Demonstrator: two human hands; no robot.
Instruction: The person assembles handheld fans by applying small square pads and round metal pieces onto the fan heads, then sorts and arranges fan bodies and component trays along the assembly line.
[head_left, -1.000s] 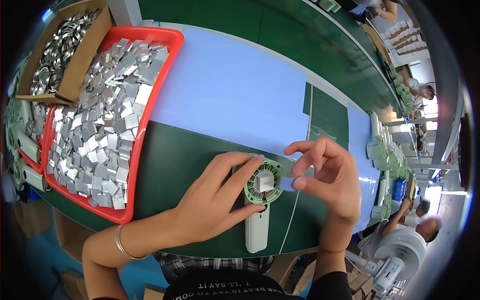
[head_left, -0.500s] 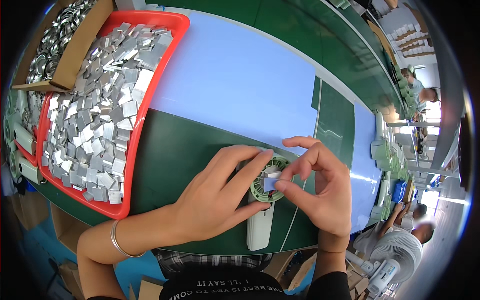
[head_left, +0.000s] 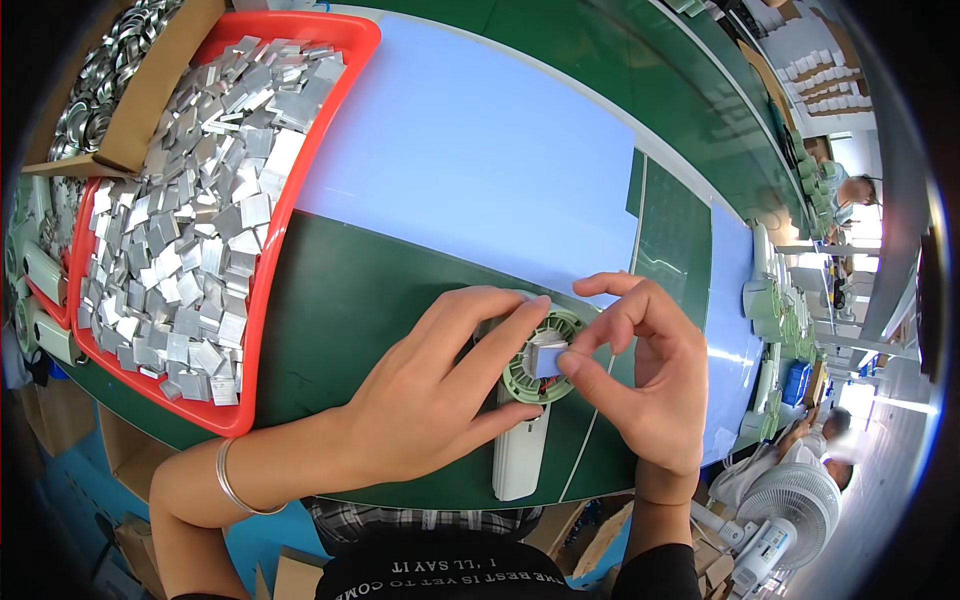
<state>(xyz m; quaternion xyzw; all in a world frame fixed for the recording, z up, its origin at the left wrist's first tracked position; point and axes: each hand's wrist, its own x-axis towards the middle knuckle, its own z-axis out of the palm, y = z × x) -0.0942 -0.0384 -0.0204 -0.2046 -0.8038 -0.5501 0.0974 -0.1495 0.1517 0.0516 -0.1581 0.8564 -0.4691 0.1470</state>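
- By the left hand [head_left: 425, 375], its grip curled round, the housing [head_left: 518, 387] is held near the surface's [head_left: 340, 330] near edge.
- Over the housing, the plate [head_left: 548, 363] is pinched in the right hand's [head_left: 645, 385] grip.

Bright, fairly even indoor light covers the green worktop [head_left: 350, 310]; glare streaks the right-hand blue sheet [head_left: 727, 290], and the metal plates [head_left: 205, 230] glint. The left hand [head_left: 425, 375] and right hand [head_left: 645, 375] look sharp. Background at far right is soft, partly overexposed; fisheye distortion bends edges toward a black rim.
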